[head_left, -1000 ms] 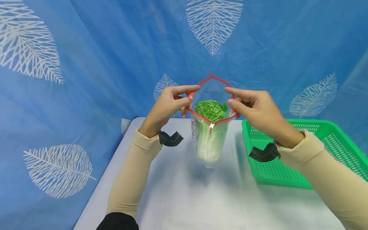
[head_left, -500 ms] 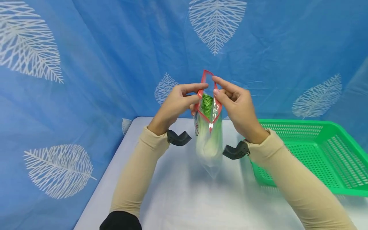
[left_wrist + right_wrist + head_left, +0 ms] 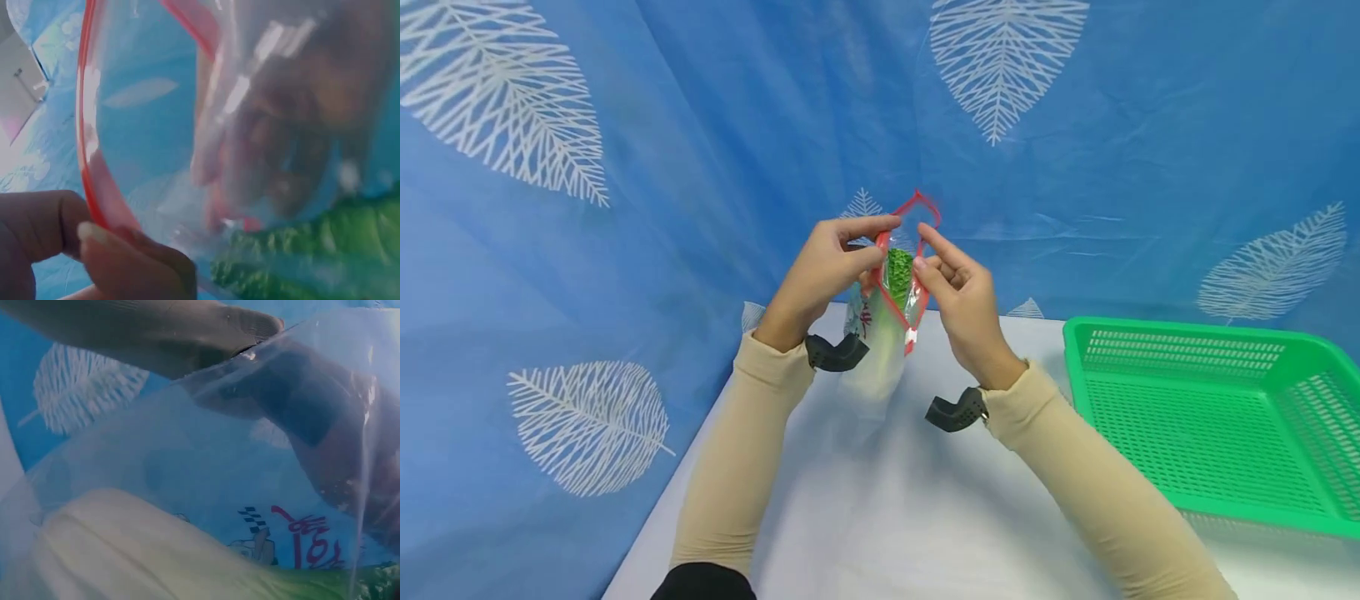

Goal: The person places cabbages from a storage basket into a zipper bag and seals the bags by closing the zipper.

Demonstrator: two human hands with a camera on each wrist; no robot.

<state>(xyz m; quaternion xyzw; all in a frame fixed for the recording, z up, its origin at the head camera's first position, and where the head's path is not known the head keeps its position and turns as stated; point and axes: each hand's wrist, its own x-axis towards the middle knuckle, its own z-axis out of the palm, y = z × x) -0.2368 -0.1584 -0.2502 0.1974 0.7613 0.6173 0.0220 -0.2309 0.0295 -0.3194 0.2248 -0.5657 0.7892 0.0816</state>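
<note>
A clear zip bag [image 3: 895,312] with a red-edged mouth and a white slider [image 3: 912,336] hangs upright over the white table. Inside stands a napa cabbage [image 3: 898,273], green leaves up; its pale base [image 3: 125,550] shows in the right wrist view. My left hand [image 3: 826,271] pinches the left side of the mouth between thumb and fingers. On the opposite side, my right hand [image 3: 964,307] pinches the other red edge, index finger extended upward along it. The mouth is partly spread between both hands. Through the plastic, the left wrist view shows the right hand's curled fingers [image 3: 281,162].
A green perforated basket [image 3: 1195,400] sits on the white table [image 3: 895,517] to the right of my right forearm. Behind the table hangs a blue curtain [image 3: 1112,150] with white leaf patterns.
The bag's mouth has narrowed as my hands came closer together. Both hands and the bag have shifted left, away from the basket, and the bag's lower end now tilts left.
</note>
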